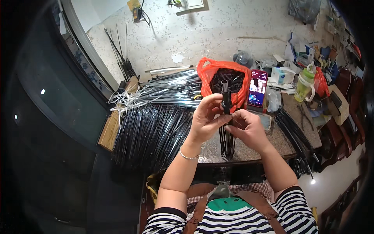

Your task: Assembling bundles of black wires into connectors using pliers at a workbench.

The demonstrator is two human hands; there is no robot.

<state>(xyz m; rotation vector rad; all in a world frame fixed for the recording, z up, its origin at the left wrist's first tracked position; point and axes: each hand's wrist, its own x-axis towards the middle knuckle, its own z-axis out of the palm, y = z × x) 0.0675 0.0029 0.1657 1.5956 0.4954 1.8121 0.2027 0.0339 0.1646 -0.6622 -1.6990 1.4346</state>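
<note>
Upright over the front of the table, a black umbrella frame [226, 144] has its thin ribs hanging down and a short silver tube end at its top. My left hand [206, 123] is closed around its black shaft, just below the tube end. Beside it, my right hand [251, 130] pinches with thumb and fingers against the top of the ribs. What lies between those right fingertips is too small and too hidden to name. Behind both hands stands a red plastic bag [202, 72], opened wide and filled with small black parts.
To the left lies a thick pile of black ribs [150, 134], with silver rods [167, 87] behind it. A lit phone [257, 87] stands by the bag. Farther right are a green bottle [304, 84], a tissue pack [282, 75] and a bundle of black frames [294, 134] crossing the table edge.
</note>
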